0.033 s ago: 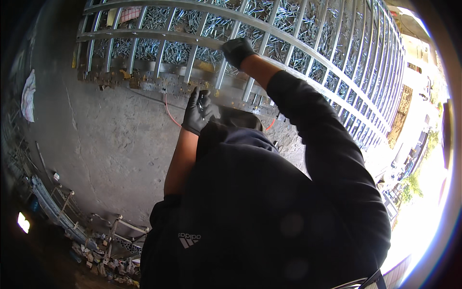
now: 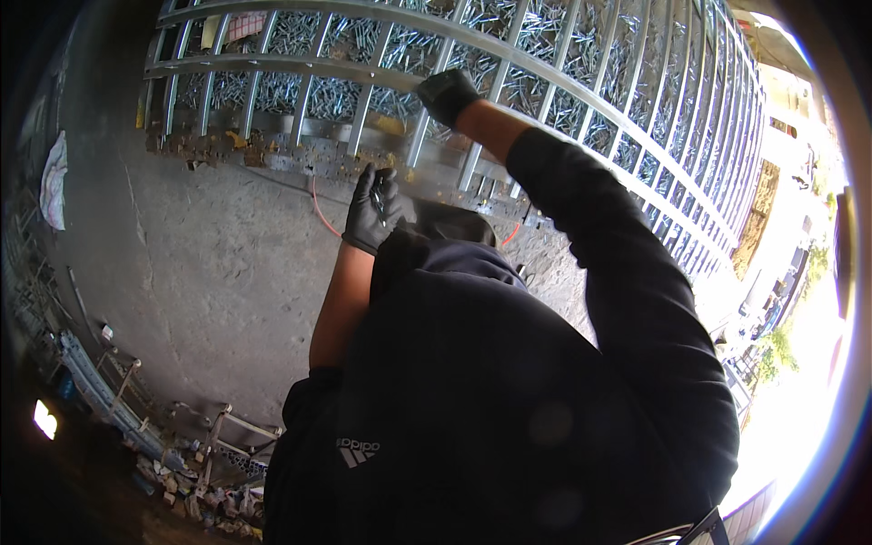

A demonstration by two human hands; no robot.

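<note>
A long metal frame of silvery rails and crossbars lies across a worktable. My right hand, in a black glove, is closed at the lower rail, where a crossbar meets it. Its fingertips are hidden, and whether they grip the rail or a small part I cannot tell. Below the table's near edge, my left hand, also in a black glove, is curled palm up. Something small with a metallic glint shows between its fingers, too small to name. Heaps of thin shiny metal pins, like rivets or screws, lie beneath the bars.
An orange cord hangs from the table's worn near edge. The concrete floor spreads to the left. A metal rack and a heap of scraps stand at the lower left; a pale cloth is at the far left.
My right hand has shifted very slightly left along the rail, and its sleeved forearm has moved a little. My left hand looks the same.
</note>
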